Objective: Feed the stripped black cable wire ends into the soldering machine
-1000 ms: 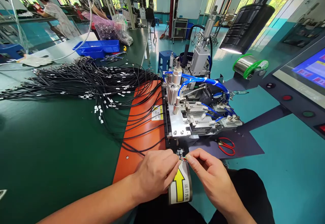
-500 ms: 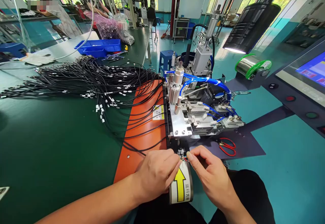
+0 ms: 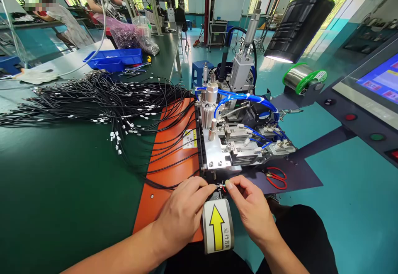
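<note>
My left hand [image 3: 188, 205] is closed in a pinch on the end of a black cable, just above the rounded cover with a yellow arrow [image 3: 218, 226]. Fine coloured wires [image 3: 222, 186], one of them red, stick out from that end. On their other side, my right hand [image 3: 247, 205] pinches the tips of these wires between thumb and forefinger. Just beyond my hands stands a metal machine [image 3: 217, 149] with pneumatic cylinders and blue air tubes. Several black cables [image 3: 168, 166] run across the orange panel [image 3: 158, 205] into its left edge.
A large heap of black cables [image 3: 102, 95] with white tips covers the green table [image 3: 62, 183]. Red-handled scissors [image 3: 276, 178] lie right of the machine. A solder wire spool [image 3: 303, 78], a black lamp [image 3: 298, 29] and a control screen [image 3: 381, 81] stand right. Co-workers sit far left.
Both hands have shifted slightly up and left in view, and the wires between them now show more clearly. The left hand has uncovered more of the arrow cover. The whole view has turned a little.
</note>
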A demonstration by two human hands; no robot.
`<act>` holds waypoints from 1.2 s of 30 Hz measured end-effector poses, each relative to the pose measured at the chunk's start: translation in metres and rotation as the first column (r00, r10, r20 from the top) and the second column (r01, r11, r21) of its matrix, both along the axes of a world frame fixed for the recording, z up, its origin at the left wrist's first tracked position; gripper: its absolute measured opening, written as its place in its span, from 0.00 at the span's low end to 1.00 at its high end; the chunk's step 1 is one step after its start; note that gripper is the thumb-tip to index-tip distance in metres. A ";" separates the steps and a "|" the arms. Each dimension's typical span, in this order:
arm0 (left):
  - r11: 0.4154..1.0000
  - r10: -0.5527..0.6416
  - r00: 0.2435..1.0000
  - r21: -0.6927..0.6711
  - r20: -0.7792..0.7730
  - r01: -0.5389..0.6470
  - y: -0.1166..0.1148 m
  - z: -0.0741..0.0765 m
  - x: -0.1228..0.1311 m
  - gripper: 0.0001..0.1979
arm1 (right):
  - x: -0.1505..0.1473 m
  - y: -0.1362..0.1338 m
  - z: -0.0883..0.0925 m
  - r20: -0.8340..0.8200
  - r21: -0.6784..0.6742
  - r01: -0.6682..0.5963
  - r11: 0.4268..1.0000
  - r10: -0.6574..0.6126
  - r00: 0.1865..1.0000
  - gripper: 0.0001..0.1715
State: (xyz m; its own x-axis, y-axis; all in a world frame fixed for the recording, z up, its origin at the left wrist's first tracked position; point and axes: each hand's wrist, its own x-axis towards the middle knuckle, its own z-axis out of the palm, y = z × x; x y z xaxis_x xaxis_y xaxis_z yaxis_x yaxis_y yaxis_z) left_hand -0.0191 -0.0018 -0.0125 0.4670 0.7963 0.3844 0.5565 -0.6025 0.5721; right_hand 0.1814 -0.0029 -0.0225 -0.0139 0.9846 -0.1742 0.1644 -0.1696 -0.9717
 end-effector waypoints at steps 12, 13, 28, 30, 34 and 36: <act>0.998 0.031 0.999 0.056 -0.008 -0.030 0.002 -0.001 0.002 0.13 | -0.004 0.002 -0.003 0.035 -0.021 0.018 1.000 -0.017 0.999 0.20; 0.998 0.033 0.999 0.054 -0.009 -0.033 0.002 -0.001 0.002 0.14 | -0.004 0.002 -0.003 0.034 -0.020 0.020 1.000 -0.019 0.999 0.21; 0.998 0.049 0.997 0.044 -0.062 -0.046 0.002 -0.003 0.002 0.14 | -0.007 0.004 -0.004 0.041 0.000 0.044 0.999 -0.044 0.998 0.19; 0.998 0.051 0.996 0.041 -0.075 -0.048 0.002 -0.003 0.002 0.14 | -0.007 0.004 -0.005 0.047 0.001 0.044 0.999 -0.044 0.998 0.19; 0.998 0.046 0.994 0.049 -0.095 -0.041 0.001 -0.004 0.002 0.15 | -0.008 0.005 -0.005 0.067 -0.007 0.048 0.999 -0.048 0.997 0.19; 0.997 0.046 0.993 0.060 -0.108 -0.040 0.001 -0.004 0.002 0.15 | -0.008 0.005 -0.005 0.081 -0.008 0.056 0.998 -0.055 0.995 0.19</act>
